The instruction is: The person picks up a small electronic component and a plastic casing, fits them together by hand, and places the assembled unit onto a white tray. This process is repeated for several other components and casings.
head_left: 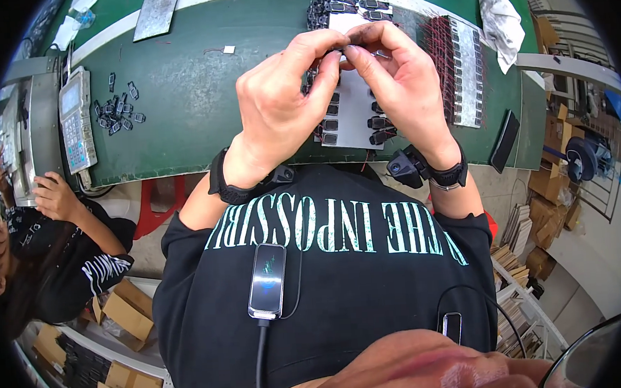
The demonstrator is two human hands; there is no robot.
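My left hand [284,97] and my right hand [406,80] meet above the table, thumbs and forefingers pinched together. Between the fingertips is a small black part [344,53], mostly hidden, so its kind is unclear. Below my hands lies a light grey board [354,118] on the green table [194,109]. Small black rectangular parts, which look like little speakers, line both of its sides. More of these black parts [342,1] crowd its far end. My hands partly cover the board's middle.
Loose black parts [115,113] lie in a pile at left, beside a keypad device [76,122]. At right are a metal strip of wired parts [466,73], a dark flat phone-like slab [506,140] and a white cloth [500,22]. Another person's hand [56,197] is at far left.
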